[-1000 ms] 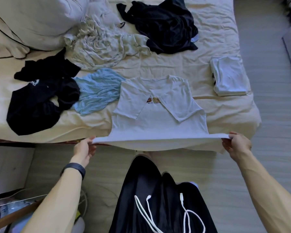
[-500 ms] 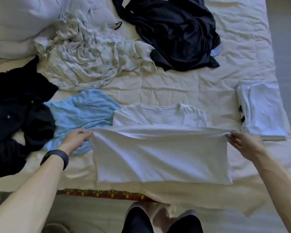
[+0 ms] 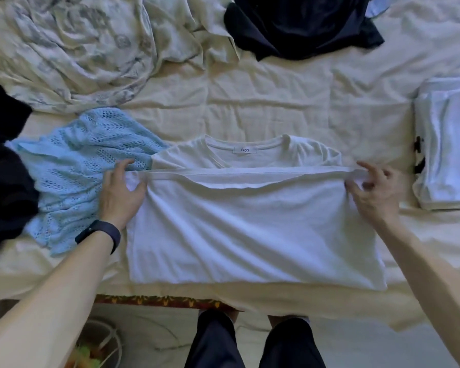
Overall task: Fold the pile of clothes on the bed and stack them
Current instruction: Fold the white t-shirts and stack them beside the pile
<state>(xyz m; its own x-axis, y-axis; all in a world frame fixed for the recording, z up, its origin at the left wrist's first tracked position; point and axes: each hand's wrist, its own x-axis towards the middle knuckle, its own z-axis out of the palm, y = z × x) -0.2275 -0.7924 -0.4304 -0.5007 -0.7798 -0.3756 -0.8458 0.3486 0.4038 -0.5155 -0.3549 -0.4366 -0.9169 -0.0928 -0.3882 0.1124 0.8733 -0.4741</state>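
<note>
Your tee (image 3: 250, 229) lies flat at the near edge of the bed (image 3: 263, 96), its hem (image 3: 250, 171) doubled up to just short of the collar (image 3: 245, 147). Your left hand (image 3: 120, 192) pinches the hem's left corner. Your right hand (image 3: 372, 192) pinches the right corner, spare fingers lifted. Lay both corners down together, taut and level, then smooth the slack ripple below the hem. Mind the blue knit (image 3: 72, 171) under your left hand. The stack (image 3: 449, 144) sits at the right.

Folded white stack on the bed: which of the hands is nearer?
Right. The right hand pinches the T-shirt hem beside the stack; the left hand holds the hem's opposite end.
</note>
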